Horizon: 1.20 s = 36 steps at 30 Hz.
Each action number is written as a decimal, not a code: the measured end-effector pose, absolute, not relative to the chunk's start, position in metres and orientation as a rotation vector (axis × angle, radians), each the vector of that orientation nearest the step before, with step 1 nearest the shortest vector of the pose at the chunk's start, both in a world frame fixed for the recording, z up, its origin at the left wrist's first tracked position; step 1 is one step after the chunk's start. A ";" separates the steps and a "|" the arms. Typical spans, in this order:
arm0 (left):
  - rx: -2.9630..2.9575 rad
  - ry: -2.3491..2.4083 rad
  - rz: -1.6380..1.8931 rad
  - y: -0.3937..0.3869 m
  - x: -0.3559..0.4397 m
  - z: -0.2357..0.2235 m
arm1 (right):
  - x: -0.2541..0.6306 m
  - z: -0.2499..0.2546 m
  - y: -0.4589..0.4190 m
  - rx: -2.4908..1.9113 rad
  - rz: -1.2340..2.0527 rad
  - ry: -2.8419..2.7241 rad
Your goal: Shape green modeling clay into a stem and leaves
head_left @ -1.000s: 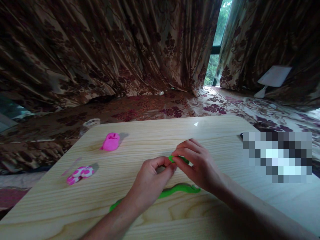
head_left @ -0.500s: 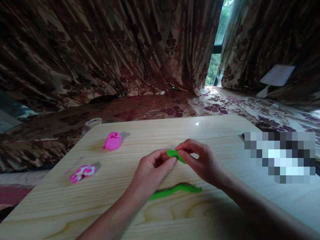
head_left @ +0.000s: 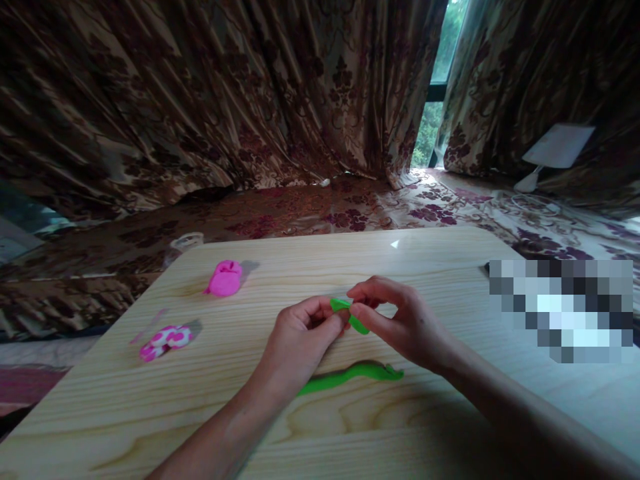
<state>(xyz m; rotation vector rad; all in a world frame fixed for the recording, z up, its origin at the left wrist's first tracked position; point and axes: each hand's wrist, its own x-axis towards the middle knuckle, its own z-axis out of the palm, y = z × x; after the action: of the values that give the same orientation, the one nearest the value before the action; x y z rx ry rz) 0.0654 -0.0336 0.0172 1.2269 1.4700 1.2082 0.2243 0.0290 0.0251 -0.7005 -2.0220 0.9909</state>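
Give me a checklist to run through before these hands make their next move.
1. Left hand pinching the small green piece: ok.
2. Right hand has fingertips on that piece: ok.
3. Long green strip lying on the table, not held: ok.
4. Strip's whole length visible: not ok, the left arm covers part of the view.
5. Pink lump and pink-and-white piece apart from both hands: ok.
6. Green piece's underside smooth: cannot tell.
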 end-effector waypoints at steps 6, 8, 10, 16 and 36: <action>1.295 1.460 1.151 -0.036 0.066 0.019 | 0.223 0.023 0.030 -0.726 0.999 -2.021; 1.307 1.480 1.140 -0.036 0.065 0.021 | 0.223 0.024 0.030 -0.734 1.013 -2.018; 1.315 1.495 1.125 -0.037 0.064 0.023 | 0.224 0.024 0.030 -0.735 1.016 -2.029; 1.312 1.451 1.126 -0.037 0.064 0.025 | 0.224 0.025 0.030 -0.723 1.041 -2.018; 1.340 1.489 1.038 -0.039 0.063 0.025 | 0.229 0.028 0.034 -0.684 1.014 -2.118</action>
<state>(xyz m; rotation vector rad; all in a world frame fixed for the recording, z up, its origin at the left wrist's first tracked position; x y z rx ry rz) 0.0632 -0.0385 0.0253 1.3398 1.4893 1.0381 0.2291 0.0339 0.0283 -0.6844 -2.1184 1.0140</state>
